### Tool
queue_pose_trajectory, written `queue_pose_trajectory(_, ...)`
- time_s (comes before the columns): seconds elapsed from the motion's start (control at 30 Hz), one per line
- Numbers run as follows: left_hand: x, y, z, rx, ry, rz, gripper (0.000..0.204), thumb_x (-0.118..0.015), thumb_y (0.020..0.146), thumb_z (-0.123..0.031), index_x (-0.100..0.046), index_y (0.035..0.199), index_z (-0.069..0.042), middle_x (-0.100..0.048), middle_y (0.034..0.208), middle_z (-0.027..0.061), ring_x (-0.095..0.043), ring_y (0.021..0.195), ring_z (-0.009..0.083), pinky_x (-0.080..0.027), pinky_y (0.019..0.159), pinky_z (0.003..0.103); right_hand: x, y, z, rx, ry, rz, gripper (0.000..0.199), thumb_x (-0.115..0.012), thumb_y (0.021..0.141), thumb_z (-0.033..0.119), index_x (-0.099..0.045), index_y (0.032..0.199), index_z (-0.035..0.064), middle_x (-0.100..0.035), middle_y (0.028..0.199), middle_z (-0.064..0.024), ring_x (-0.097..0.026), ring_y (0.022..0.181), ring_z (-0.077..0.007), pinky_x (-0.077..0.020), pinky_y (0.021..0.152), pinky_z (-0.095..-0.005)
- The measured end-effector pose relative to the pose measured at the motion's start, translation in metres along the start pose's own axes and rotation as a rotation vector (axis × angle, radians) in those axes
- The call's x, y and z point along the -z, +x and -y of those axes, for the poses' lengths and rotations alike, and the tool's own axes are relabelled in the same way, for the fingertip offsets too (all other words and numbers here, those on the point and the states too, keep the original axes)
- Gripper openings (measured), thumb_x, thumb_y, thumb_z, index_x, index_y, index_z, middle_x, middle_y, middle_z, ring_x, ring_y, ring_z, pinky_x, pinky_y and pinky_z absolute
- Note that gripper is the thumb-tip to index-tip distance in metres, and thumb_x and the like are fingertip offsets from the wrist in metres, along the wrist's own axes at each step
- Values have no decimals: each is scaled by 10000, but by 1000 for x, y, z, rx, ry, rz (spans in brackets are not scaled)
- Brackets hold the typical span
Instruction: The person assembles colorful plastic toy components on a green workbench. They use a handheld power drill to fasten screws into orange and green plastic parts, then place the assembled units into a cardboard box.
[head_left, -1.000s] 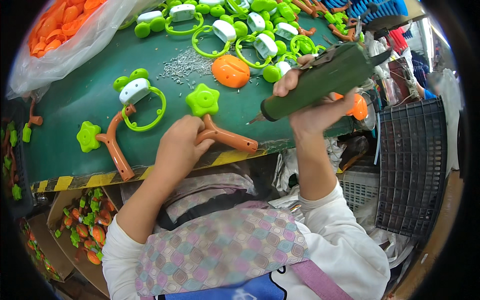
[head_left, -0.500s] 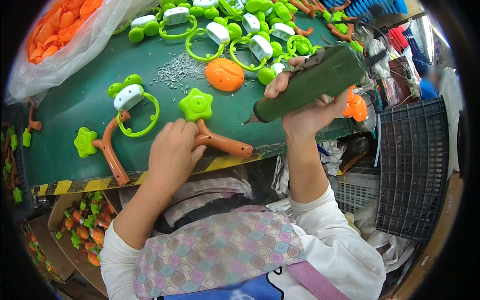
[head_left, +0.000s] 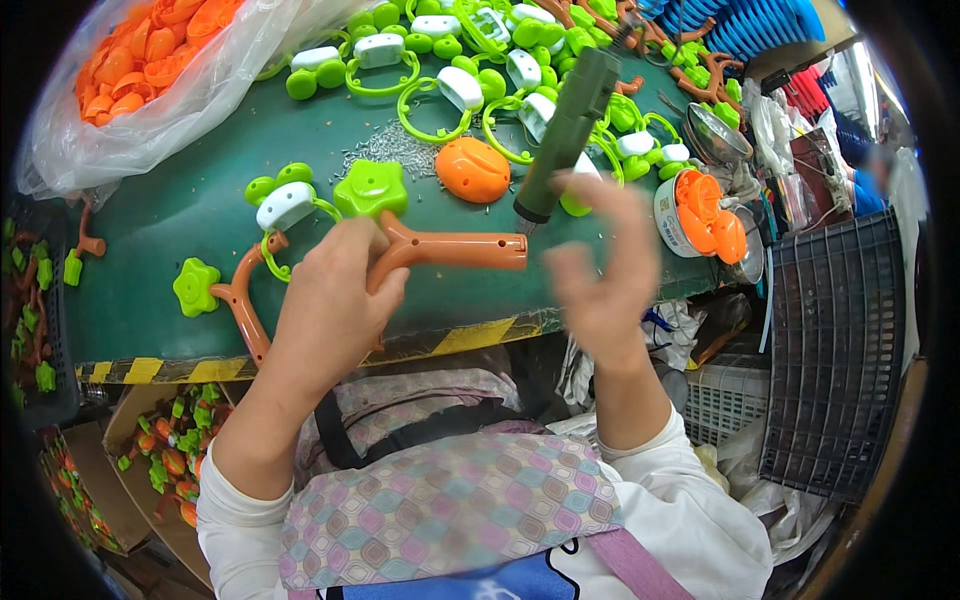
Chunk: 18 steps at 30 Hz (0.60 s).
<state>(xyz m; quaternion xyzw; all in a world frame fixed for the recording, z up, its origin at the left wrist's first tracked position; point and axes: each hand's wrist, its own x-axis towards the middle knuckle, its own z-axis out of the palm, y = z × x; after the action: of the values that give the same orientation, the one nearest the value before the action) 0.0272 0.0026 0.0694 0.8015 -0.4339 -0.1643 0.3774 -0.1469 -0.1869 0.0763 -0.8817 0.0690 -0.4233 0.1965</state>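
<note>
Orange shell: landmark; the domed shell (head_left: 473,172) lies on the green desk (head_left: 120,312).
Brown branch: the branch (head_left: 462,250) is on the near side of the shell, free end pointing right.
Left hand: the left hand (head_left: 335,290) is closed round the branch near its fork.
Right hand: the right hand (head_left: 605,270), right of the shell and nearer, has fingers spread wide, blurred (contact with the driver cannot be told).
Green driver: the driver (head_left: 572,135) is right of the shell, tip down beside the branch's free end.
Done: green star (head_left: 371,190) seems fitted on one arm.
Left: judged part-built; no ring piece shows on the branch (the second branch (head_left: 244,312), well left of the shell, has a white-blocked ring (head_left: 286,206) at one arm).
Loose screws: the screws (head_left: 390,148) lie just left of the shell.
Branch look: glossy, smooth, forked, small dark holes near the free end.
</note>
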Motion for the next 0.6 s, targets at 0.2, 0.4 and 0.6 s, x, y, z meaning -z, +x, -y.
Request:
queue_pose_trajectory(0.2,27,-1,-25,-16,-127,34,186,-713,894,-123,-615,981,9,-643,871,128,-641,704,253,-503,640,361,-33,-15,21,-249,177,539,429,-684,942,201,-561,1315,27,-644,1074,-140,-653,900,-303,-539,781,-364)
queue_pose_trajectory(0.4,49,-2,-16,-190,-678,-34,246,-738,907,-98,-677,1108,30,-701,939,67,-685,799,154,-547,689,306,-47,-33,50,-854,1178,548,424,-509,1085,310,-500,1375,1,-594,1019,-43,-642,819,-105,-550,747,-276)
queue_pose_trajectory(0.6,21,-8,-17,-332,-128,-316,205,-796,832,-58,-660,973,3,-654,857,106,-684,760,255,-528,655,343,-53,-39,79,-942,1239,422,462,-478,1092,352,-491,1399,7,-601,996,-68,-633,729,-113,-543,672,-261)
